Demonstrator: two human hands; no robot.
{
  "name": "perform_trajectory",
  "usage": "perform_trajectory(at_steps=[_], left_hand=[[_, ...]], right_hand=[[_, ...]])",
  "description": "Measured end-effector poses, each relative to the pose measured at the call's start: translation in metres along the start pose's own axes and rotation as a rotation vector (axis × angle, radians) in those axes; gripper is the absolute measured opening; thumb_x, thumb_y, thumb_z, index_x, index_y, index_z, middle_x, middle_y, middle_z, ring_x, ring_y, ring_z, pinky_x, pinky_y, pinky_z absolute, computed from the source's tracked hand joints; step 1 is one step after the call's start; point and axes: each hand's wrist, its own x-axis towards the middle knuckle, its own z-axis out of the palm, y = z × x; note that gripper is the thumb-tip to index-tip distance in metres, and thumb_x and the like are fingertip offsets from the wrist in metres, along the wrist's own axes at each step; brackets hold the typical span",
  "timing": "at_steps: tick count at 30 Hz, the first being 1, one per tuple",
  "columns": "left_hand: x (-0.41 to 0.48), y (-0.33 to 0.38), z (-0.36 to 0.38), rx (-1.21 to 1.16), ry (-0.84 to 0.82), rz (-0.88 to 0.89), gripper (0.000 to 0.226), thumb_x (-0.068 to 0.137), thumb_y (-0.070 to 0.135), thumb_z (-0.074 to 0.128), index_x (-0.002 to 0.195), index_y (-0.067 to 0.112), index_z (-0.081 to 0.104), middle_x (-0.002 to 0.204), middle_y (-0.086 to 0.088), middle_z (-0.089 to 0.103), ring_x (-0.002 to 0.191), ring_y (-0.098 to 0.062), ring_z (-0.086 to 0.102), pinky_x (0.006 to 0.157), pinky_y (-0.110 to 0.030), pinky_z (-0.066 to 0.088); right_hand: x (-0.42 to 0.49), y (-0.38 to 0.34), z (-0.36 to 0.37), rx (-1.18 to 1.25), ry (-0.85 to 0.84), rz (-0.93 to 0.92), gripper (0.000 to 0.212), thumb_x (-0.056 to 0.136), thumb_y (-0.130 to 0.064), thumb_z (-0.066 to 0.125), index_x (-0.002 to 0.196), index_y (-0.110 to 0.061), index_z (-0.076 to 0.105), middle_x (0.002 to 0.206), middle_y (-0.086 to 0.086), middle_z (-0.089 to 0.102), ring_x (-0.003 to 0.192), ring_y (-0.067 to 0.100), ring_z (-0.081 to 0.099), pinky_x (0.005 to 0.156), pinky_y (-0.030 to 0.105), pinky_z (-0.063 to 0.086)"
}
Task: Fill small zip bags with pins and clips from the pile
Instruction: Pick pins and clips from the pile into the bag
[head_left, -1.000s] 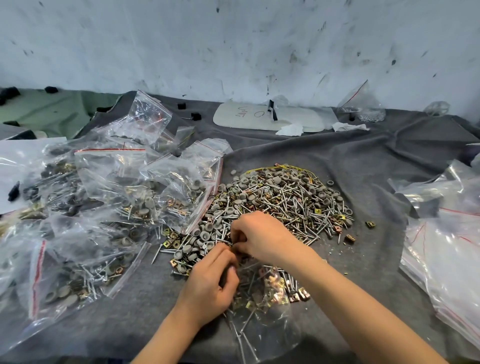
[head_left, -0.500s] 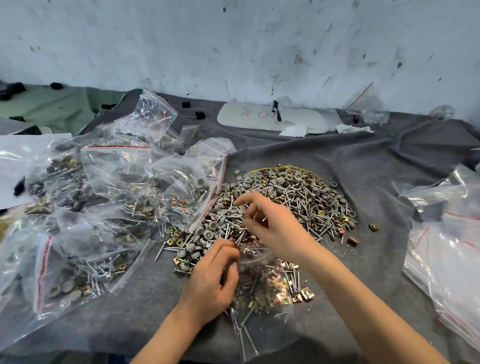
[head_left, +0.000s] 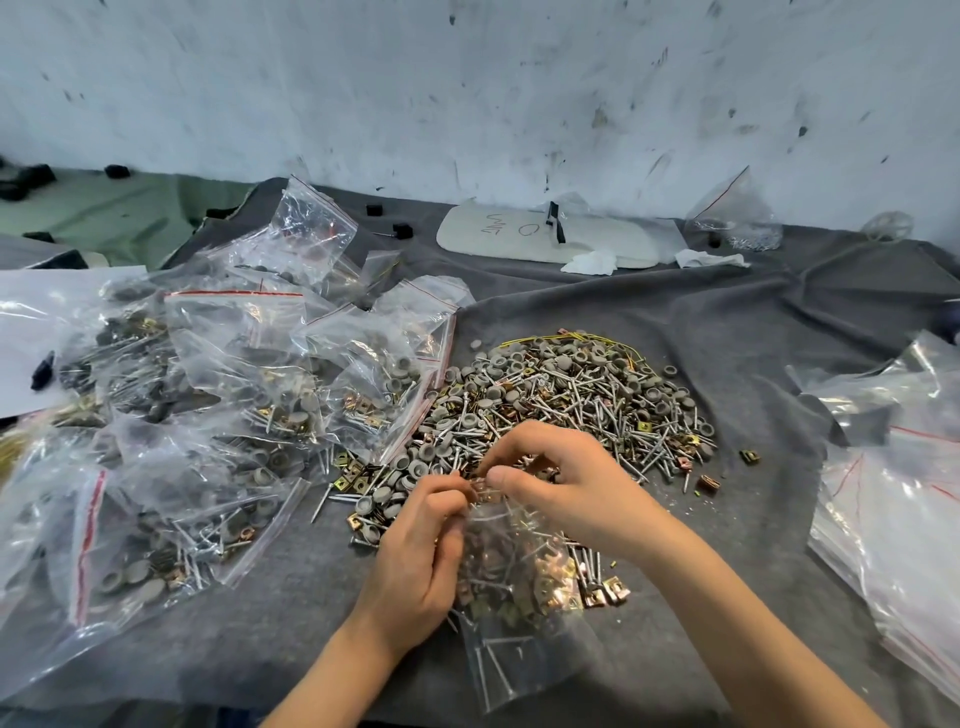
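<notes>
The one view looks from above the near edge of the desk (head_left: 727, 322), tilted forward and down, with the pile (head_left: 561, 405) near its centre and the wall (head_left: 467, 93) behind the pile. It is close: the forearms (head_left: 727, 623) enter from the bottom edge, and the wide lens takes in desk well left and right of the pile.

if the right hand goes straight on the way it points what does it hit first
Likely the mouth of the zip bag, pinched by the left hand, just ahead of the right hand; depth unclear.
</notes>
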Motion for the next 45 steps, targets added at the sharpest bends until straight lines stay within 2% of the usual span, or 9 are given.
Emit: perform_trajectory(at_steps=[6, 11, 17, 23, 32, 36, 39, 42, 45], left_hand=[[0.001, 0.003, 0.001, -0.015, 0.014, 0.002, 0.013, 0.093, 0.011, 0.039, 0.101, 0.017, 0.048, 0.109, 0.006, 0.053, 0.103, -0.005, 0.056, 0.092, -0.013, 0.041], [0.002, 0.005, 0.003, -0.016, 0.041, -0.006, 0.014, 0.092, 0.008, 0.039, 0.099, 0.017, 0.047, 0.106, 0.006, 0.054, 0.100, -0.005, 0.057, 0.091, -0.012, 0.042], [0.001, 0.004, 0.003, -0.010, 0.064, -0.028, 0.015, 0.093, 0.009, 0.038, 0.101, 0.018, 0.047, 0.102, 0.005, 0.056, 0.100, -0.005, 0.057, 0.092, -0.014, 0.043], [0.002, 0.002, 0.005, 0.026, 0.077, -0.031, 0.015, 0.092, 0.008, 0.038, 0.100, 0.018, 0.047, 0.103, 0.007, 0.053, 0.103, 0.005, 0.053, 0.092, -0.010, 0.040], [0.003, 0.003, 0.005, 0.030, 0.090, -0.014, 0.014, 0.092, 0.007, 0.039, 0.099, 0.017, 0.047, 0.101, 0.006, 0.053, 0.100, 0.003, 0.053, 0.092, -0.009, 0.040], [0.003, 0.004, 0.004, 0.022, 0.081, -0.013, 0.014, 0.091, 0.007, 0.039, 0.098, 0.017, 0.047, 0.101, 0.006, 0.053, 0.098, 0.000, 0.054, 0.092, -0.009, 0.041], [0.003, 0.004, 0.003, 0.015, 0.063, 0.001, 0.014, 0.091, 0.007, 0.040, 0.098, 0.016, 0.047, 0.103, 0.005, 0.053, 0.100, -0.002, 0.055, 0.093, -0.011, 0.041], [0.002, 0.003, 0.003, -0.001, 0.038, 0.020, 0.013, 0.092, 0.006, 0.040, 0.098, 0.015, 0.047, 0.106, 0.005, 0.054, 0.104, -0.002, 0.055, 0.093, -0.013, 0.041], [0.001, 0.002, 0.002, -0.009, 0.021, 0.027, 0.013, 0.093, 0.007, 0.039, 0.100, 0.015, 0.047, 0.109, 0.006, 0.053, 0.106, -0.003, 0.055, 0.094, -0.014, 0.041]], right_hand=[[-0.007, 0.018, -0.015, 0.051, 0.093, 0.080, 0.008, 0.089, -0.017, 0.063, 0.087, -0.020, 0.070, 0.078, -0.010, 0.069, 0.071, -0.002, 0.059, 0.065, 0.011, 0.043], [-0.015, 0.038, -0.023, -0.065, 0.202, 0.197, 0.015, 0.092, -0.025, 0.059, 0.079, -0.024, 0.067, 0.068, -0.008, 0.064, 0.064, 0.007, 0.055, 0.059, 0.021, 0.041], [-0.029, 0.056, -0.018, -0.438, -0.134, 0.495, 0.019, 0.080, -0.033, 0.074, 0.070, -0.026, 0.059, 0.067, -0.011, 0.058, 0.061, 0.001, 0.052, 0.050, 0.014, 0.036], [-0.037, 0.044, -0.004, -0.599, -0.083, 0.579, 0.028, 0.074, -0.048, 0.073, 0.073, -0.028, 0.053, 0.088, -0.006, 0.062, 0.087, 0.019, 0.061, 0.068, 0.029, 0.046], [-0.043, 0.034, 0.011, -0.779, -0.035, 0.567, 0.013, 0.082, -0.017, 0.052, 0.093, -0.020, 0.045, 0.105, 0.006, 0.061, 0.102, 0.032, 0.059, 0.067, 0.033, 0.039], [-0.039, 0.041, -0.003, -0.510, 0.099, 0.488, 0.011, 0.087, -0.018, 0.059, 0.096, -0.023, 0.063, 0.091, -0.004, 0.065, 0.087, 0.018, 0.061, 0.074, 0.027, 0.049], [-0.032, 0.030, -0.018, -0.192, 0.301, 0.320, 0.014, 0.083, -0.013, 0.068, 0.078, -0.025, 0.063, 0.072, -0.010, 0.064, 0.070, 0.004, 0.059, 0.062, 0.010, 0.043], [-0.024, 0.006, -0.020, 0.147, 0.512, 0.102, 0.016, 0.080, -0.008, 0.072, 0.078, -0.023, 0.065, 0.074, -0.007, 0.069, 0.067, 0.002, 0.061, 0.062, 0.012, 0.045], [-0.015, -0.014, -0.011, 0.287, 0.506, -0.004, 0.016, 0.081, -0.012, 0.072, 0.088, -0.023, 0.064, 0.080, -0.005, 0.071, 0.074, 0.007, 0.066, 0.063, 0.017, 0.049]])
